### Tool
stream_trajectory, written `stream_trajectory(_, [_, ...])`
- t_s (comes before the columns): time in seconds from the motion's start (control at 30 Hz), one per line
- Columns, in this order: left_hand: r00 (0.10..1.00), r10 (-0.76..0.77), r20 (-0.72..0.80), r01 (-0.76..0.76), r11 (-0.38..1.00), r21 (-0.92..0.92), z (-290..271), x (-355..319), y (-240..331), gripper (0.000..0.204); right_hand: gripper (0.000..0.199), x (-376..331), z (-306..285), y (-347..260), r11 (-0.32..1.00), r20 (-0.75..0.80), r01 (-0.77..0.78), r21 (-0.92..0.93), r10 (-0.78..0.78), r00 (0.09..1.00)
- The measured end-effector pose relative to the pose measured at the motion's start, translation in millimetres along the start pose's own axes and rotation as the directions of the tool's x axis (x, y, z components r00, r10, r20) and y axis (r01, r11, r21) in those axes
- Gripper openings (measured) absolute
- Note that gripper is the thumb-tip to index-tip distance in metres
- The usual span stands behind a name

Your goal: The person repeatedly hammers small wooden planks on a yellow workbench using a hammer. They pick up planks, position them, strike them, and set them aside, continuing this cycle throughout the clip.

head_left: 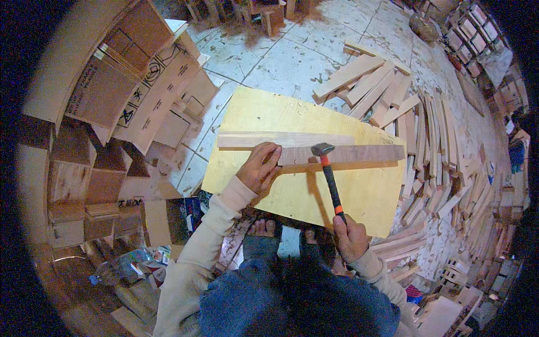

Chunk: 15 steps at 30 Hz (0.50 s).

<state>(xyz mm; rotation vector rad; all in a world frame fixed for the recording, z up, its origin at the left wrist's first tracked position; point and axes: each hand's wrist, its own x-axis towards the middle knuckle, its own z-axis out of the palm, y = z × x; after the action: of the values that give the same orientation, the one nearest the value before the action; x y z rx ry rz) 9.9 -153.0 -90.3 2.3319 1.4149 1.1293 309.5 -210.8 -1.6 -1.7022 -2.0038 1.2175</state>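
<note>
A pale wooden strip [247,139] and a browner wooden strip [365,153] lie overlapping lengthwise on a yellow board [264,109]. My left hand [259,168] is closed at the left end of the brown strip, thumb and fingertips pressed together there. Anything small between those fingertips is too fine to make out. Wrapped round the lower handle of a hammer [330,180] is my right hand [350,238]. The hammer has a dark head and a black and orange handle. Its head appears over the brown strip, to the right of my left hand; contact cannot be judged.
Loose wooden strips [365,84] lie heaped on the tiled floor [292,48] beyond and right of the board. Cardboard boxes [151,95] stand along the left. A plastic bottle [115,272] lies among clutter at lower left. My feet [264,227] are just below the board's near edge.
</note>
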Motion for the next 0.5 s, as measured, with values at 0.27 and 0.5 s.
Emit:
stream_trajectory(0.27, [1.0,-0.007,-0.025,0.006,0.999,-0.051,-1.5,0.8,7.5,0.051,0.036,1.8,-14.3,-26.1,0.994,0.108,0.079,0.081,-0.087,0.99])
stream_trajectory(0.5, [0.999,-0.035,-0.021,0.035,0.999,-0.006,0.8,-1.2,9.7,0.048,0.031,-16.4,-27.8,-18.4,0.537,-0.173,0.291,0.792,-0.26,0.95])
